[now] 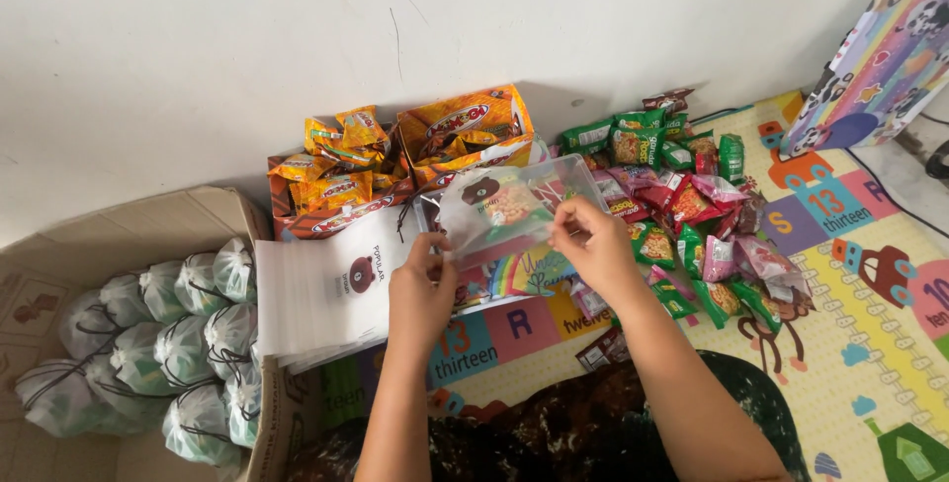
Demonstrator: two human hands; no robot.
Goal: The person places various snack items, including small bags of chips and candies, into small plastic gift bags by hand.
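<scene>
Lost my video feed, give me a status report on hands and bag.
Left hand and right hand both grip the clear pouch, held up open. Snack packets piled right, white bags stacked left. Nothing blocking.

Free room was found on the play mat [870,344] toward its right and near edges, where no packets lay. Passage at the far edge was blocked by two orange snack boxes [395,161] against the wall. The middle was crowded by loose green and pink packets [692,215], and the left by a stack of white bags [326,289] and a cardboard box [99,235] full of tied pouches [188,353].
</scene>
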